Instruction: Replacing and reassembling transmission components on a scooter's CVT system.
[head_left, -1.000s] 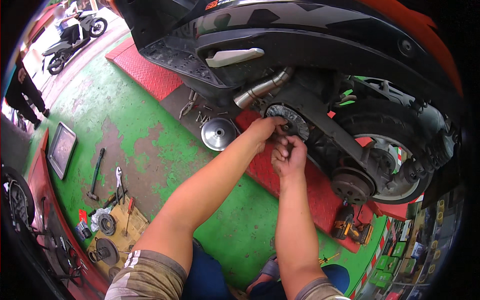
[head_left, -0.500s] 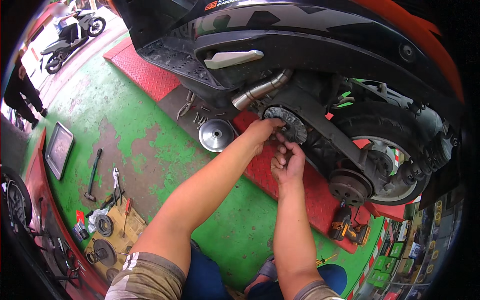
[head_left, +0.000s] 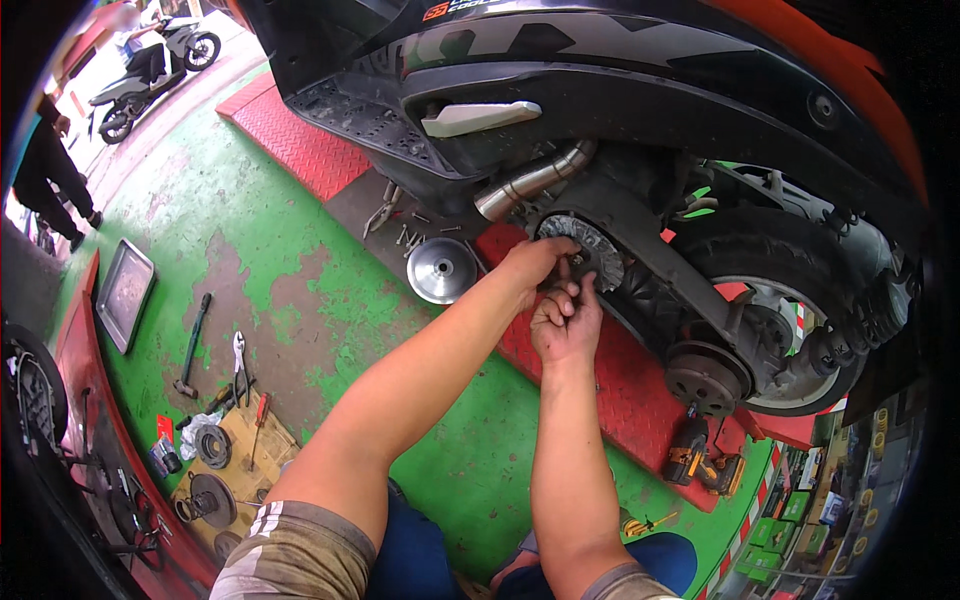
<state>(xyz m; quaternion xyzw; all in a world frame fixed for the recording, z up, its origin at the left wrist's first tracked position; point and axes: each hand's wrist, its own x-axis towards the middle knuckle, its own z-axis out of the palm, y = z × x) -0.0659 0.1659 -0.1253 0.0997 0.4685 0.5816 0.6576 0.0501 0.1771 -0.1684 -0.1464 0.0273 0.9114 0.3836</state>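
At the opened side of a scooter (head_left: 600, 95), my left hand (head_left: 540, 266) reaches to the hub of a grey finned disc (head_left: 606, 258) set in the drive housing. Its thumb and fingers are pinched there, hiding whatever they hold. Just below, my right hand (head_left: 566, 322) is turned palm up with most fingers curled. Its fingertips reach up to the disc's lower edge, close to the left hand, and what lies between them cannot be made out. A shiny silver round plate (head_left: 428, 276) lies on the floor left of my hands.
Bolts (head_left: 404, 238) and pliers (head_left: 383, 210) lie beyond the plate. A cordless drill (head_left: 688, 448) rests below a rusty round drum (head_left: 706, 380). At left are a metal tray (head_left: 146, 305), a hammer (head_left: 192, 350) and cardboard (head_left: 232, 455) with loose parts. A bent exhaust pipe (head_left: 535, 183) juts above my hands.
My right hand has shifted slightly left and turned, its fingers now higher against the disc. The left hand stays at the hub. The whole view has shifted slightly.
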